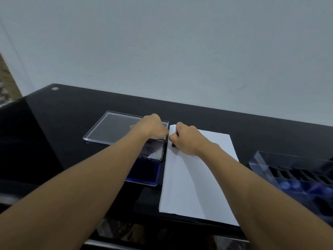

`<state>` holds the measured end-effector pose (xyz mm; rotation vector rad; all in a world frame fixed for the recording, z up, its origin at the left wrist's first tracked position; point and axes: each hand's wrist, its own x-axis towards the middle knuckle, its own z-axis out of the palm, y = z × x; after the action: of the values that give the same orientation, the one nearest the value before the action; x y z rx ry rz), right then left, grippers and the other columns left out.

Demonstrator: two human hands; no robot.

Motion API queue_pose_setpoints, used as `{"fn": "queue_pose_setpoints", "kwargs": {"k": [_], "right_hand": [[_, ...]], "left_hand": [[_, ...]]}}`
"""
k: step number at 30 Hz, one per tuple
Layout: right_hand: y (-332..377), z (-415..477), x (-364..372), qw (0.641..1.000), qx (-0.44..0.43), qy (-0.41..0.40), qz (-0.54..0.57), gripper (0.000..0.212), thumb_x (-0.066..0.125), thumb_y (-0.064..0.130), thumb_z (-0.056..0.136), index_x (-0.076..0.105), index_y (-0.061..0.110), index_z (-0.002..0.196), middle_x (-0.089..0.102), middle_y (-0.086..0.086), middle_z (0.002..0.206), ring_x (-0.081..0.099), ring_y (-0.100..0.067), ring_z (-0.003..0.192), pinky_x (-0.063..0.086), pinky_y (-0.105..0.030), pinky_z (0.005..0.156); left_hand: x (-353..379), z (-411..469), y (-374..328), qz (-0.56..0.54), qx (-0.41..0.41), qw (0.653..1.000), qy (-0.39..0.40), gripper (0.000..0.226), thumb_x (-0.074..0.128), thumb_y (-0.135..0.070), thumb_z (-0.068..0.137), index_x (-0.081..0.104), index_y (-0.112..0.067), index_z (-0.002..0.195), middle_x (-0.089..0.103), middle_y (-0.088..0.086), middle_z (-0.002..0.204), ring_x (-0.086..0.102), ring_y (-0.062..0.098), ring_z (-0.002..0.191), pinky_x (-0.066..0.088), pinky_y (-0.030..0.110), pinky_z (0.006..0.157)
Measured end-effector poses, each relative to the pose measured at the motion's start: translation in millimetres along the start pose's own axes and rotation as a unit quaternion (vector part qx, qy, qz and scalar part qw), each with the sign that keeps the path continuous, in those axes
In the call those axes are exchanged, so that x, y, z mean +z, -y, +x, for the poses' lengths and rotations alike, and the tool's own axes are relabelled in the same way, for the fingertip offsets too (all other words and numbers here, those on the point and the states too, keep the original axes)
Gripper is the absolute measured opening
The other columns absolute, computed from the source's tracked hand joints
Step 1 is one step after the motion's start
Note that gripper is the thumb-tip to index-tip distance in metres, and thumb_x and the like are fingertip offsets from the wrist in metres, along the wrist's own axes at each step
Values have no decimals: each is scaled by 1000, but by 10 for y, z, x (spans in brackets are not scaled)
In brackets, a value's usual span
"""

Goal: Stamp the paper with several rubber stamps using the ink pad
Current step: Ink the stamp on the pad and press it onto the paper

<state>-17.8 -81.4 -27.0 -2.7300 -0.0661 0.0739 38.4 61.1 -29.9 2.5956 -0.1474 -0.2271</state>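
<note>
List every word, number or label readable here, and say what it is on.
None can be read.
White paper stack: blank where visible.
Blue ink pad's shiny open lid: dark smears, too blurred to read.
Small dark rubber stamp gripped by the right hand: face hidden.

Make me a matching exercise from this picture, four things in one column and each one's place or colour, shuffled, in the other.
Things:
1. ink pad
2. paper
3. stamp
4. clear box

Place or colour:
A. gripped by the right hand
B. blue, just left of the paper
C. at the right end of the table
D. white stack

Pairs: 1-B, 2-D, 3-A, 4-C
</note>
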Motion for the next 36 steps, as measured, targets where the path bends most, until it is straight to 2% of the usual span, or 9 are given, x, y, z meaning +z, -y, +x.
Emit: {"fn": "queue_pose_setpoints", "kwargs": {"k": [4, 10, 14, 17, 22, 25, 27, 33, 36], "right_hand": [[3, -17, -8, 1000, 5, 3, -1, 22, 44, 26, 95, 34, 17, 78, 50, -7, 79, 41, -20, 61, 35, -33, 55], [15, -20, -16, 1000, 15, 4, -2, 20, 44, 27, 95, 36, 18, 80, 53, -8, 82, 43, -21, 62, 36, -33, 56], [30, -28, -10, 1000, 20, 5, 1, 19, 44, 28, 96, 37, 18, 81, 53, -8, 83, 45, -21, 65, 38, -35, 59], [17, -54, -63, 1000, 23, 10, 8, 19, 43, 30, 97, 40, 18, 83, 54, -7, 87, 47, -20, 68, 40, -34, 60], [3, -135, -305, 993, 21, -73, 85, 20, 43, 28, 96, 42, 14, 81, 54, -5, 83, 43, -19, 66, 36, -33, 59], [13, -193, -446, 991, 5, -98, 92, 20, 44, 27, 95, 43, 13, 81, 57, -7, 85, 44, -19, 68, 36, -31, 58], [16, -234, -521, 990, -5, -109, 93, 21, 46, 27, 95, 50, 8, 87, 62, -10, 90, 47, -20, 71, 39, -33, 62], [28, -364, -636, 984, -38, -136, 107, 19, 50, 22, 93, 58, 5, 93, 60, 3, 84, 50, -14, 73, 39, -25, 61], [47, -402, -646, 983, -35, -142, 109, 18, 50, 23, 93, 58, 7, 94, 61, 3, 86, 51, -15, 75, 40, -26, 61]], "left_hand": [[-86, -46, 38, -3, 5, 999, -40, 37, 59, -30, 87, 62, -12, 119, 66, 4, 112, 59, 28, 106, 45, 53, 103], [-217, -146, 76, 16, 37, 998, -56, 12, 56, -26, 92, 49, -19, 98, 56, 1, 99, 54, 23, 90, 52, 42, 92], [-255, -254, 99, 9, 40, 997, -66, 11, 55, -26, 93, 50, -19, 100, 55, 0, 99, 53, 22, 92, 52, 41, 93], [-273, -333, 124, 9, 37, 997, -72, 20, 54, -27, 93, 60, -17, 109, 56, -1, 101, 58, 24, 100, 52, 43, 95], [-352, -473, 159, 4, 39, 995, -96, 8, 54, -26, 93, 51, -23, 100, 55, -4, 101, 53, 20, 95, 51, 44, 96], [-407, -561, 182, -4, 35, 994, -101, 27, 53, -29, 96, 59, -21, 121, 61, 0, 117, 57, 21, 109, 50, 44, 100], [-443, -622, 192, -17, 33, 993, -112, 41, 53, -30, 97, 55, -17, 136, 60, 0, 132, 56, 22, 119, 48, 44, 103], [-485, -764, 245, -71, 45, 985, -150, 43, 53, -30, 98, 54, -16, 138, 57, -1, 138, 54, 20, 123, 45, 41, 105], [-491, -821, 279, -88, 61, 982, -158, 43, 52, -30, 99, 53, -16, 140, 55, -2, 143, 51, 18, 128, 42, 36, 107]]}}
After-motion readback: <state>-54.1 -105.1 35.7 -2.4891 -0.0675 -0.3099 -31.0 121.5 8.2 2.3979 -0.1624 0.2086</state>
